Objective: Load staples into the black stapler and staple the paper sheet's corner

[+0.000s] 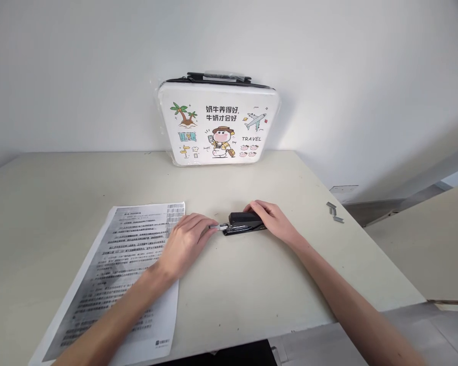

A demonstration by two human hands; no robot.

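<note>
A black stapler lies on the pale table, its metal front end pointing left. My right hand is wrapped round the stapler's rear and side, holding it down. My left hand pinches the metal tip sticking out of the stapler's front, with its fingers curled. A printed sheet of paper lies at the left, partly under my left wrist and forearm.
A white carry case with cartoon prints and a black handle leans upright against the wall at the back of the table. A few strips of staples lie near the right edge. The table's front edge is close to me.
</note>
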